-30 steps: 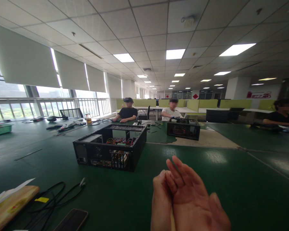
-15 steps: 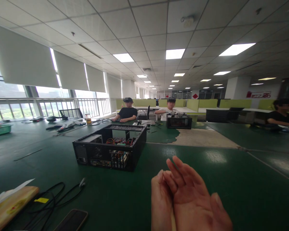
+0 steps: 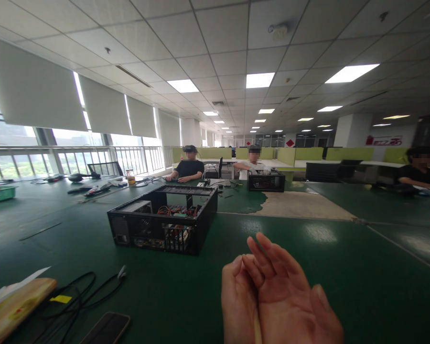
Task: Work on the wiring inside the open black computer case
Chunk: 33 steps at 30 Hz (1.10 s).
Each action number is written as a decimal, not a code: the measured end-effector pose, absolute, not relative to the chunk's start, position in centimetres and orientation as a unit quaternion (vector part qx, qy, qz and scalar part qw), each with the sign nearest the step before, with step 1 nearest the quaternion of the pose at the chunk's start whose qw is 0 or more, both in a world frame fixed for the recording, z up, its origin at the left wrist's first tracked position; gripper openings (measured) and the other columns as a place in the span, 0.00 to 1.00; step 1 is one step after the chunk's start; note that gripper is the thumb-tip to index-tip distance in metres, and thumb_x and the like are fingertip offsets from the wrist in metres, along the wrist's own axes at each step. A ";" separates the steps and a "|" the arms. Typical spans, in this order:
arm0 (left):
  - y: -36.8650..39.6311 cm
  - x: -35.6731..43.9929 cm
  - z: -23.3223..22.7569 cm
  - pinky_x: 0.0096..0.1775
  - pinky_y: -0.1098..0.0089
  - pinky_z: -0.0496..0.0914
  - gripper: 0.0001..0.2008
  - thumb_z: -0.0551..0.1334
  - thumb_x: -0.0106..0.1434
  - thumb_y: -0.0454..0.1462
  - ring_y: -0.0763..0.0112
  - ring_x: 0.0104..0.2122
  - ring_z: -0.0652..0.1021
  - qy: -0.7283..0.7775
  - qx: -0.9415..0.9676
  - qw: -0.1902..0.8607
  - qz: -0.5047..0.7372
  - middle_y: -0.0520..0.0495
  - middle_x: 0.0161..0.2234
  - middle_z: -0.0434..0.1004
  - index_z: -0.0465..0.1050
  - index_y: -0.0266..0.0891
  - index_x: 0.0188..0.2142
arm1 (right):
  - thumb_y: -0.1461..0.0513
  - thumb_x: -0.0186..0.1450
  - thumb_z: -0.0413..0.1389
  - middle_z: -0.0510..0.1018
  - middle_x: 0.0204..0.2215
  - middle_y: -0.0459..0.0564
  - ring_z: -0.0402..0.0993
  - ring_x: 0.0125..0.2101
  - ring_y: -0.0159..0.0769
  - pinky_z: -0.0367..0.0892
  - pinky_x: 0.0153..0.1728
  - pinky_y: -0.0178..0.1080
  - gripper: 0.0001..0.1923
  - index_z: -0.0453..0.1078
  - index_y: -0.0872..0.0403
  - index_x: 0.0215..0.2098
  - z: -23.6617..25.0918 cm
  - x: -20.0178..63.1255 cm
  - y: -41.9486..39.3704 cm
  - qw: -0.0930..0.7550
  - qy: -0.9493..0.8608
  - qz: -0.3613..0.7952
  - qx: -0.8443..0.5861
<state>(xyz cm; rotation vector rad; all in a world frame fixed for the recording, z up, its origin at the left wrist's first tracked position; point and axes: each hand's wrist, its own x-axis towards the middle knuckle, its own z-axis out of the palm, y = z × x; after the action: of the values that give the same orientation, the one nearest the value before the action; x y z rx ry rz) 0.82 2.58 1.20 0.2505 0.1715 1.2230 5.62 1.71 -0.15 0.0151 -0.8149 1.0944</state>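
**Hands.** My left hand (image 3: 238,301) and right hand (image 3: 290,296) are low in the centre of the view, pressed side by side over the green table (image 3: 344,277).
- The right palm is turned up and spread, with the fingers straight and nothing gripped in them.
- The left hand is edge-on, its fingers bent against the right fingers. I cannot tell whether it is closed on anything.
- A thin pale strip (image 3: 257,329) shows in the seam between the palms. I cannot tell what it is.

**Computer case (image 3: 163,220).** It sits on the table ahead of my hands and to the left, well apart from them and touched by neither.
- It lies flat with the open side up.
- The port-and-grille end faces me.
- Its long axis runs away from me, angled a little to the right.

**Progress, as I judge it.** The cover is already off, and coloured wires and parts are exposed inside. No tool or part is in hand, so any work inside the case is not yet begun.

**Nearby, left foreground.**
- Black cables (image 3: 89,286) lie loose on the table.
- A phone (image 3: 105,328) lies face up just beside them.
- A wooden board (image 3: 14,306) is at the table edge.

**Far end.** A second case (image 3: 266,181) stands in front of a seated co-worker.
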 end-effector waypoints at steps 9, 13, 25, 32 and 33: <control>2.9 0.8 1.0 0.38 0.69 0.71 0.11 0.53 0.60 0.38 0.67 0.33 0.76 0.080 0.145 0.803 0.573 0.45 0.29 0.73 0.71 0.34 0.36 | 0.49 0.61 0.46 0.63 0.54 0.58 0.58 0.54 0.48 0.61 0.51 0.44 0.25 0.68 0.54 0.48 -0.2 5.6 1.7 0.773 -0.390 0.500 0.007; 2.9 0.7 0.9 0.39 0.69 0.71 0.11 0.52 0.59 0.37 0.67 0.34 0.76 0.077 0.146 0.800 0.577 0.45 0.29 0.73 0.71 0.35 0.34 | 0.49 0.60 0.47 0.64 0.54 0.59 0.59 0.53 0.48 0.62 0.50 0.43 0.25 0.69 0.54 0.47 0.0 5.4 1.5 0.780 -0.374 0.502 -0.005; 2.7 0.6 1.3 0.37 0.69 0.71 0.10 0.52 0.59 0.35 0.68 0.32 0.76 0.080 0.136 0.800 0.580 0.45 0.28 0.74 0.71 0.34 0.31 | 0.48 0.59 0.48 0.67 0.51 0.59 0.64 0.50 0.50 0.64 0.47 0.46 0.25 0.70 0.55 0.45 0.0 5.5 1.3 0.782 -0.374 0.498 -0.029; 2.3 0.6 1.7 0.35 0.74 0.70 0.09 0.53 0.57 0.30 0.71 0.31 0.75 0.085 0.123 0.794 0.589 0.47 0.29 0.75 0.72 0.35 0.28 | 0.48 0.58 0.49 0.68 0.50 0.60 0.66 0.48 0.49 0.65 0.46 0.45 0.25 0.71 0.55 0.45 0.1 5.6 1.2 0.777 -0.378 0.502 -0.035; 2.3 0.6 1.7 0.35 0.74 0.70 0.09 0.53 0.57 0.30 0.71 0.31 0.75 0.086 0.122 0.794 0.590 0.47 0.29 0.75 0.72 0.35 0.28 | 0.48 0.58 0.49 0.69 0.50 0.60 0.66 0.48 0.49 0.66 0.46 0.46 0.25 0.71 0.55 0.45 0.1 5.6 1.2 0.778 -0.375 0.502 -0.037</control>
<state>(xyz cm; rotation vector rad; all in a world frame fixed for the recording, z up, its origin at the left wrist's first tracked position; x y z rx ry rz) 0.63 2.26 1.69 0.2614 0.1854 1.2682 5.61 1.20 0.08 -0.0792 -0.8110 1.0862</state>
